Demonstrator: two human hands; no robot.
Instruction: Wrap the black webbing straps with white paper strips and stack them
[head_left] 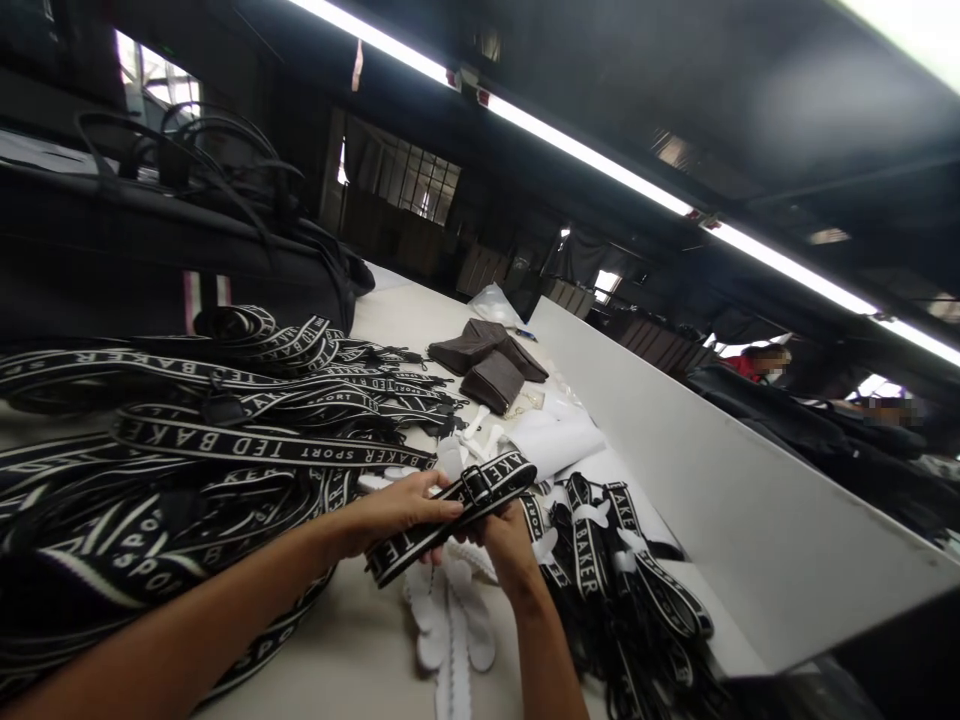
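White lettering on my black strap [504,477]
Pale lines edge it, and the heaped straps [270,446] repeat the pattern; I see dark brown pieces [492,381], a black bag [97,255] with pink-and-white stripes, and plain white scalloped strips [453,650].

Bright tube lights [589,154] cross a dark ceiling [622,60] above a distant barred window [416,172].

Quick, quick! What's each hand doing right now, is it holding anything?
Left hand: closed, holding a folded black-and-white strap.
Right hand: closed, holding the same strap, partly hidden behind it.
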